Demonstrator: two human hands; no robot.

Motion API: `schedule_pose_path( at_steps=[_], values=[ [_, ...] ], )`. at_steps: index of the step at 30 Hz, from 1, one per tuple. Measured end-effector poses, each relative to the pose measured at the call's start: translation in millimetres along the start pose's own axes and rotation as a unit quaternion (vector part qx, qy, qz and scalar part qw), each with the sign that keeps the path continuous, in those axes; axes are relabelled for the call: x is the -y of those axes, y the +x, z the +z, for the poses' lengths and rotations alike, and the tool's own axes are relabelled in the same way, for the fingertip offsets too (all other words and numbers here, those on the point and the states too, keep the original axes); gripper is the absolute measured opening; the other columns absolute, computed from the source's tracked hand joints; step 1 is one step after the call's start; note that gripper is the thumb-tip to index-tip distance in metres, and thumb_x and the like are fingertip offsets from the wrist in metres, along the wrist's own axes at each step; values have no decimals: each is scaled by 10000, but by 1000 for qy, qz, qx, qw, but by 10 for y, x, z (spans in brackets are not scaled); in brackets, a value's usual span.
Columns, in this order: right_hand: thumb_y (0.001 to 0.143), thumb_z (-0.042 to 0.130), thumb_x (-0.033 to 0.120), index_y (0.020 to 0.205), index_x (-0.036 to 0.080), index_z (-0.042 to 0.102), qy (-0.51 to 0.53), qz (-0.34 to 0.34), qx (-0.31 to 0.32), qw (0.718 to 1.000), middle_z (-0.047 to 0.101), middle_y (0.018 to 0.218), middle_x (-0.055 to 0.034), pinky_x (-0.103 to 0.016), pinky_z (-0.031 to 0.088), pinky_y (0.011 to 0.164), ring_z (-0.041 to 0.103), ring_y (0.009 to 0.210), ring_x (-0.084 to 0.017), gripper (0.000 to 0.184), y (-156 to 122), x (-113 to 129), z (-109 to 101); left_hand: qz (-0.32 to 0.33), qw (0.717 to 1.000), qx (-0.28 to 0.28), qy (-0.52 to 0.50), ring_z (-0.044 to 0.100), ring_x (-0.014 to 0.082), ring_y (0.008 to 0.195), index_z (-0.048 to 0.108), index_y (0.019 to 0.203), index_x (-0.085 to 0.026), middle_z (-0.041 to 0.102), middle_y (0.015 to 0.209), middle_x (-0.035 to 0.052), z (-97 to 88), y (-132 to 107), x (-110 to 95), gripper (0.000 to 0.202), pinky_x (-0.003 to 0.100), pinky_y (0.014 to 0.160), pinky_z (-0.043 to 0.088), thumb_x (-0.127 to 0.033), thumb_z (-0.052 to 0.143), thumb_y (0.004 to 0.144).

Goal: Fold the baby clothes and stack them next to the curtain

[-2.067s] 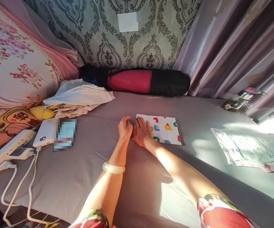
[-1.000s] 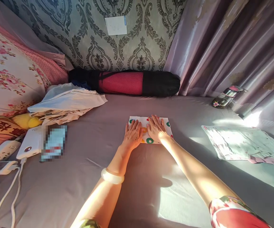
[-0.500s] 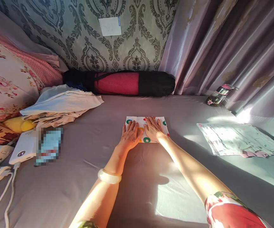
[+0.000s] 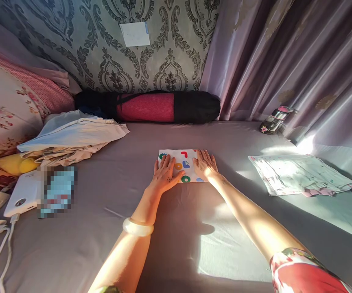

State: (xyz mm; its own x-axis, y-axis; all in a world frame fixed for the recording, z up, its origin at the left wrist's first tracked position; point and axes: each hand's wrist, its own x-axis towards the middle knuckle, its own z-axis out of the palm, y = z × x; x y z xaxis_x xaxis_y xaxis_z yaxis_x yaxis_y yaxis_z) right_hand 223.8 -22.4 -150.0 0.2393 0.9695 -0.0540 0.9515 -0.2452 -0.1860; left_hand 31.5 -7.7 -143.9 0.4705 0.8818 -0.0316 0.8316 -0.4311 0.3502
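A white folded cloth (image 4: 180, 166) printed with coloured letters and rings lies flat on the grey bed sheet (image 4: 114, 179); it could also be stiff paper, I cannot tell. My left hand (image 4: 165, 174) rests palm down over its left part, fingers pointing away and thumb stretched toward the middle. On the right side of the cloth my right hand (image 4: 206, 165) lies flat too, covering that edge. Both hands are open and touch the cloth without gripping it. Between them the printed shapes are visible.
At right lies a stack of folded pale cloth (image 4: 300, 175), with a dark bottle (image 4: 275, 120) behind it. A black and red rolled bag (image 4: 148, 106) lines the wall. Crumpled clothes (image 4: 75, 134), a white power bank (image 4: 23, 195) with cables and a blurred-out blue item (image 4: 58, 191) are at left.
My right hand has slid rightward across the cloth to its right edge, widening the gap between my hands. My left hand stays on the left part. The view has shifted slightly.
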Motion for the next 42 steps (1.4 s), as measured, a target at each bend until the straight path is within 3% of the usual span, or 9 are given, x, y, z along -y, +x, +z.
schedule_pose_path(
  at_steps=[8,13,20,22,25,29,34,38,42],
  values=[
    [1024,234,353,1545,163,305,23,-10,-7,1000,259,1631,-108,-505,176,1206,199,1507,-259,560,-50,-22,-41,17,999,-28,14,179,319,1519,389,1472,-181,258,1625,160,39,3,33,670,585,1212,147,-594,428,946],
    [1016,290,369,1541,166,334,-12,-100,-69,992,268,1623,-140,-548,189,1193,216,1501,-289,565,-273,-26,-2,81,990,-100,49,206,299,1514,461,1429,-162,308,1607,153,84,-25,-47,586,555,1226,142,-529,383,978],
    [1031,229,370,1518,151,397,-43,-124,-62,989,322,1605,-117,-500,219,1192,242,1490,-295,559,-425,-1,87,78,996,-16,49,225,295,1508,409,1476,-176,321,1607,124,88,-30,-90,596,535,1217,196,-520,365,991],
    [1031,258,379,1495,163,428,-45,-135,-66,988,363,1585,-113,-484,242,1180,277,1471,-289,539,-399,-14,42,81,995,-20,51,261,291,1494,424,1457,-187,357,1590,118,57,-24,-82,560,521,1204,230,-498,374,994],
    [1025,308,365,1428,179,501,-42,-155,-54,986,505,1473,-114,-413,341,1113,418,1360,-262,485,-297,-54,-90,90,993,-38,62,424,275,1396,509,1353,-195,508,1477,118,-18,35,-84,426,473,1131,353,-398,378,1002],
    [999,323,225,1423,181,488,-29,-149,-13,988,573,1375,-116,-366,405,1026,485,1261,-243,457,-34,-73,-319,36,995,-29,88,615,270,1158,541,1287,-170,587,1347,137,-170,268,-98,369,407,950,494,-246,343,985],
    [931,511,198,1280,193,609,-64,-88,103,989,576,1329,-128,-376,455,955,495,1256,-280,362,342,47,-603,-37,993,46,99,661,241,1080,574,1261,-157,562,1366,151,-365,725,-36,377,322,885,524,-159,413,920],
    [874,667,289,1213,171,666,-97,-57,150,982,535,1365,-150,-378,485,901,477,1262,-333,359,524,135,-766,-63,985,125,105,676,267,1058,660,1169,-208,604,1343,130,-499,1066,41,374,317,826,551,-275,641,802],
    [817,737,290,1207,151,678,-109,-77,176,975,583,1337,-140,-308,509,817,592,1111,-279,418,625,170,-856,-80,971,191,121,698,292,989,672,1161,-269,701,1212,103,-610,1348,89,556,349,773,566,-382,791,630]
  ],
)
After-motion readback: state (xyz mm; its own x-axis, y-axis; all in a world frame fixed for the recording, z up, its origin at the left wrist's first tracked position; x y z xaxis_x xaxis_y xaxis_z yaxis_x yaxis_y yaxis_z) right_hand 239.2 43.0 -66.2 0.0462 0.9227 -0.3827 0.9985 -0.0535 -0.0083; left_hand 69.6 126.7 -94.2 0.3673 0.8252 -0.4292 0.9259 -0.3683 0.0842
